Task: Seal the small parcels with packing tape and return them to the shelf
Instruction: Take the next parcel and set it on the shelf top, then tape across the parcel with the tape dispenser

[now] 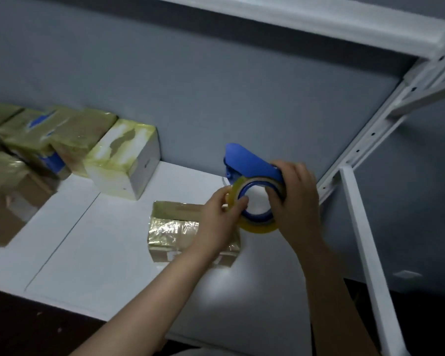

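Your hands meet over the shelf (100, 265): your left hand (222, 217) is at the left rim of the roll (257, 227), and your right hand (297, 201) is on its right side. The dispenser (244, 160) sticks up just behind them. A parcel (170, 229) lies on the shelf under your left hand and reaches out to its left. Further left and behind stands a box (123, 160), with a pile (31, 134) of parcels to its left. A post (365, 235) stands to the right of your right hand.
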